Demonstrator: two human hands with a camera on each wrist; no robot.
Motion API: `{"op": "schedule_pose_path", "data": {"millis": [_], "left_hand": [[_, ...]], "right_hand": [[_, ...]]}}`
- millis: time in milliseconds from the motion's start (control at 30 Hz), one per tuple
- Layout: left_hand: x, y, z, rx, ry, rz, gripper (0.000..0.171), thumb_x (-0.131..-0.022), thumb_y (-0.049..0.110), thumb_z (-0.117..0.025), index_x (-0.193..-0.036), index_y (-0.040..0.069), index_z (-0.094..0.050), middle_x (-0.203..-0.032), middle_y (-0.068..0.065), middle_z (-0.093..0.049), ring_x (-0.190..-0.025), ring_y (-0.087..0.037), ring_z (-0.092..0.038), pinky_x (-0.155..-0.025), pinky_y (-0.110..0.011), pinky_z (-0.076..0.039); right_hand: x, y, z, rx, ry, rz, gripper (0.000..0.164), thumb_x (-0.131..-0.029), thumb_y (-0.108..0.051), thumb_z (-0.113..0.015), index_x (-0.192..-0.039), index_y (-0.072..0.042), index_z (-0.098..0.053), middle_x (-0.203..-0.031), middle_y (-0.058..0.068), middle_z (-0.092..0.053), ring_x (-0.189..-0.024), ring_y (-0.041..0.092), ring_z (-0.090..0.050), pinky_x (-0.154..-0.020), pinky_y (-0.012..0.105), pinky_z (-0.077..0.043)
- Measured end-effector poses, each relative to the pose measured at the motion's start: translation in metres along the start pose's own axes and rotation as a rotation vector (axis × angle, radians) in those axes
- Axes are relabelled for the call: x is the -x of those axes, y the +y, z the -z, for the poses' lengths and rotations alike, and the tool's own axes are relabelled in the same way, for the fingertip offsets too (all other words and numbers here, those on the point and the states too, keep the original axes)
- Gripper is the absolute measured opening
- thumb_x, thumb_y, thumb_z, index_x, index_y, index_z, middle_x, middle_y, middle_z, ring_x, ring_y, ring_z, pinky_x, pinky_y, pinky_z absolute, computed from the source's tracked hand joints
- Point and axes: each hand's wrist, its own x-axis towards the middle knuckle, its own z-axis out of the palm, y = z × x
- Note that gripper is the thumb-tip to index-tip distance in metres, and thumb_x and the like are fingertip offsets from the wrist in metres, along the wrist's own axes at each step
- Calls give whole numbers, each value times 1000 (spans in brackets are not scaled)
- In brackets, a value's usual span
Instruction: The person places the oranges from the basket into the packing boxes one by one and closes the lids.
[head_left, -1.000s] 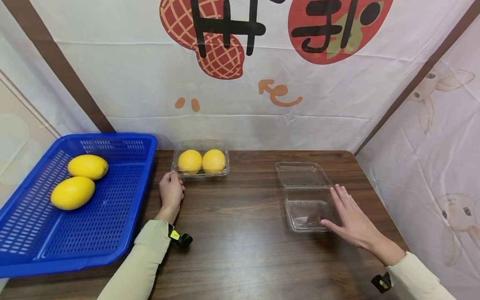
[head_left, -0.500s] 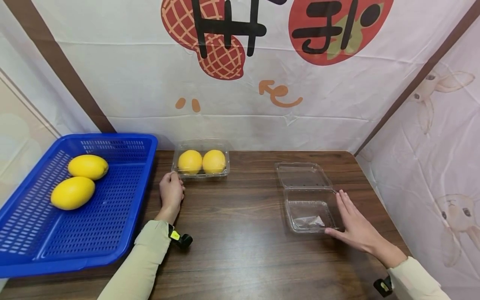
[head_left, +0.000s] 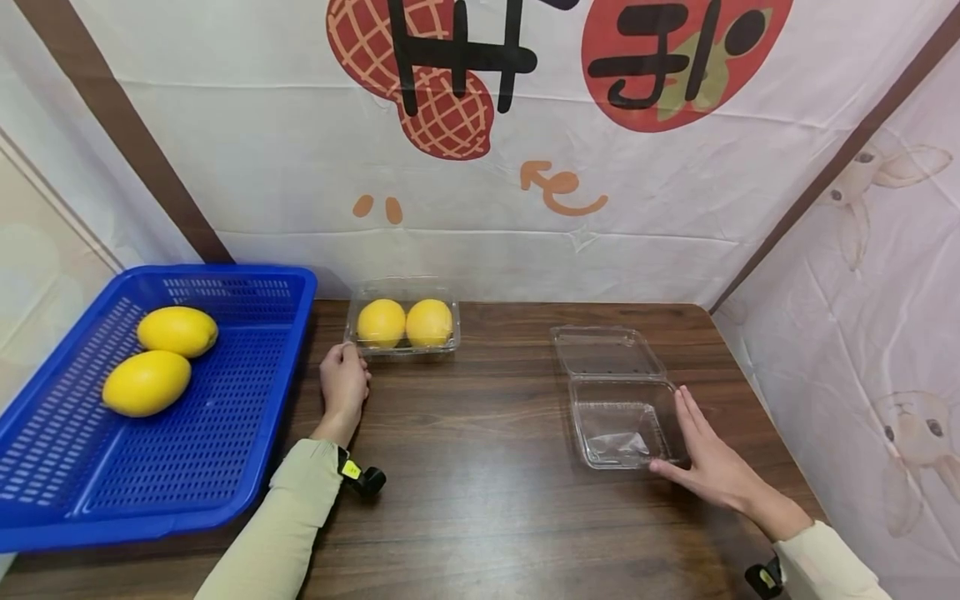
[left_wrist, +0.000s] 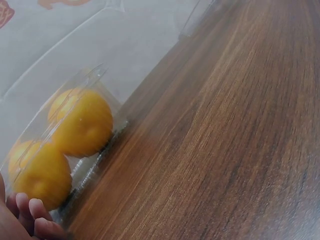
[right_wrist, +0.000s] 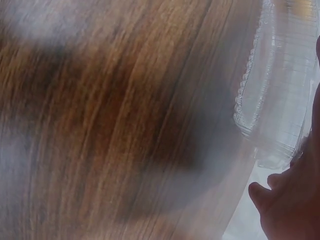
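Clear, glossy plastic on the filled box [head_left: 408,351] and on the open box [head_left: 615,396] with its ridged edge. Smooth blue plastic, pierced with small holes, on the basket [head_left: 180,454]. Smooth, faintly shiny skin on the yellow fruit [head_left: 146,383]. Brown wood grain with a soft sheen on the table [head_left: 465,483]. Creased, matt cloth in the backdrop [head_left: 480,262] and the sleeves [head_left: 292,500].

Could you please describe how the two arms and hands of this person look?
The left hand and right hand are bare. Each arm wears a plain, pale beige-green cloth sleeve. At each wrist sits a small black device; the left one carries a bright yellow label.
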Motion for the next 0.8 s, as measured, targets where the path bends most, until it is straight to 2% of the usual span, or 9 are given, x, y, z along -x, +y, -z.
{"op": "schedule_pose_path", "data": {"millis": [200, 433, 800], "left_hand": [[-1, -1, 0, 0, 0, -1, 30, -108, 23, -36, -98, 1, -52, -79, -1, -50, -57, -8, -50, -41, -18, -36], [-1, -1, 0, 6, -5, 1, 30, -109, 24, -35, -96, 4, -52, -79, -2, -51, -55, -7, -50, -40, -18, -36], [0, -1, 1, 14, -13, -21, 30, -108, 23, -35, -96, 1, -52, -76, 0, -50, -55, -6, -49, -41, -18, -37]], "right_hand": [[1, 0, -1, -5, 17, 20, 114, -93, -48, -71, -160, -1, 9, -167, 23, 9, -145, 55, -21, -102, 67, -39], [2, 1, -3, -26, 16, 29, 114, -93, -46, -72, -161, -4, 8, -169, 19, 10, -147, 52, -20, -102, 66, -39], [-2, -5, -6, -57, -3, 42, 114, -92, -47, -73, -162, -7, 9, -169, 19, 11, -147, 53, -18, -102, 67, -39]]}}
